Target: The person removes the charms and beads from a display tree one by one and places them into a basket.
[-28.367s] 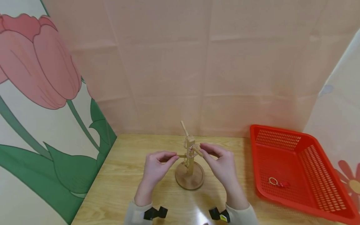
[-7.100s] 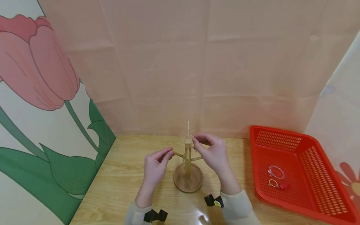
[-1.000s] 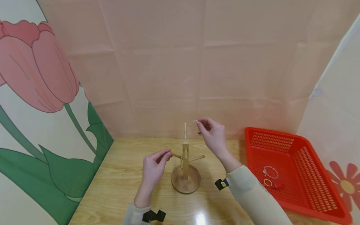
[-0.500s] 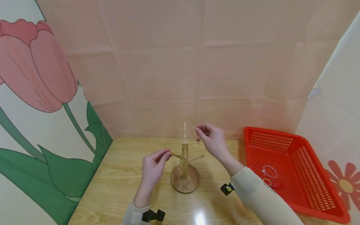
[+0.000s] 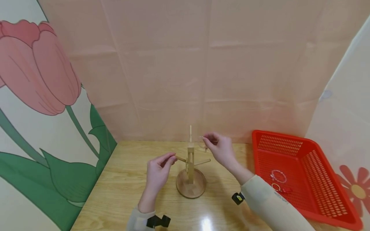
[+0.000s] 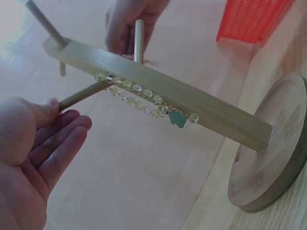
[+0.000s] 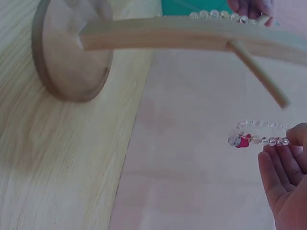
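Observation:
A wooden bracelet stand [image 5: 190, 168] with a round base and several pegs stands upright on the table. My left hand [image 5: 157, 171] pinches the end of its left peg [image 6: 82, 96]. On that peg hangs a yellowish clear bead bracelet [image 6: 137, 89] with a green charm [image 6: 177, 119]. To the right of the post, my right hand [image 5: 221, 147] pinches a clear bead bracelet [image 7: 277, 141] with a red charm [image 7: 244, 140]. This bracelet hangs in the air, apart from the bare right peg [image 7: 259, 74].
A red plastic basket [image 5: 313, 170] sits at the table's right side. Inside it lie a pinkish bead bracelet [image 5: 284, 176] and a gold-coloured ring [image 5: 276, 187] with a red piece. A draped cloth [image 5: 162, 80] rises behind the wooden table [image 5: 124, 179].
Since 28 seconds ago, the pinkish bracelet has come to lie in the basket. Within the last second my right hand has lowered with the clear bracelet; my left hand keeps its hold on the peg.

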Tool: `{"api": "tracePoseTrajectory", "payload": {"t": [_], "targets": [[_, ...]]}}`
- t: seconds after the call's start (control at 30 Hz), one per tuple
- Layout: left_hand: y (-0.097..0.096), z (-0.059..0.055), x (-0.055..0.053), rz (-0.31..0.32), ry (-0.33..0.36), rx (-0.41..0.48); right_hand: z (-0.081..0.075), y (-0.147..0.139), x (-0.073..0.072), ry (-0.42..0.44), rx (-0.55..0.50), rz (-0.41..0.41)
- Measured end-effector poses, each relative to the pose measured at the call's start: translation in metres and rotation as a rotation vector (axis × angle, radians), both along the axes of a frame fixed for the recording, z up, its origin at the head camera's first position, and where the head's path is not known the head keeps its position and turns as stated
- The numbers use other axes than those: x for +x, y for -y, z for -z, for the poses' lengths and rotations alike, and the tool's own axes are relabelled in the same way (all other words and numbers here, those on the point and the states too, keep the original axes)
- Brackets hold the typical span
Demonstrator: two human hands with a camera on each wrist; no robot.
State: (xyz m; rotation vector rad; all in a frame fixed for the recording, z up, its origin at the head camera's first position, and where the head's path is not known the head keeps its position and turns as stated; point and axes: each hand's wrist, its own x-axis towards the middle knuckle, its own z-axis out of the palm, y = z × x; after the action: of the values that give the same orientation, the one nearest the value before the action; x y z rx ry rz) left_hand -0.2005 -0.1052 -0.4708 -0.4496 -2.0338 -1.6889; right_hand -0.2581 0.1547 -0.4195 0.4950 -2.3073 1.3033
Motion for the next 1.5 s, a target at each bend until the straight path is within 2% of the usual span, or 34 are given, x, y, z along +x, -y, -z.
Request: {"api": "tracePoseTrajectory", "payload": {"t": [0.2, 0.53, 0.67, 0.93, 1.17, 1.33, 1.5], "targets": [[-0.002, 0.0, 0.0, 0.001, -0.009, 0.008, -0.002, -0.025, 0.002, -0.004, 0.035, 0.041], [-0.003, 0.001, -0.001, -0.005, -0.003, 0.008, -0.01, -0.086, 0.005, 0.076, 0.147, 0.149], [-0.003, 0.002, -0.001, -0.004, -0.024, 0.014, -0.012, -0.11, 0.012, 0.098, 0.185, 0.185], [-0.003, 0.004, -0.002, 0.006, -0.048, 0.023, -0.021, -0.16, 0.027, 0.141, 0.244, 0.321], [-0.003, 0.005, -0.002, 0.015, -0.057, 0.037, -0.015, -0.2, 0.033, 0.18, 0.275, 0.406], [-0.003, 0.005, -0.001, 0.012, -0.053, 0.042, -0.011, -0.216, 0.035, 0.168, 0.312, 0.425], [-0.002, 0.005, -0.002, 0.017, -0.063, 0.036, -0.007, -0.225, 0.036, 0.189, 0.351, 0.393]]}}
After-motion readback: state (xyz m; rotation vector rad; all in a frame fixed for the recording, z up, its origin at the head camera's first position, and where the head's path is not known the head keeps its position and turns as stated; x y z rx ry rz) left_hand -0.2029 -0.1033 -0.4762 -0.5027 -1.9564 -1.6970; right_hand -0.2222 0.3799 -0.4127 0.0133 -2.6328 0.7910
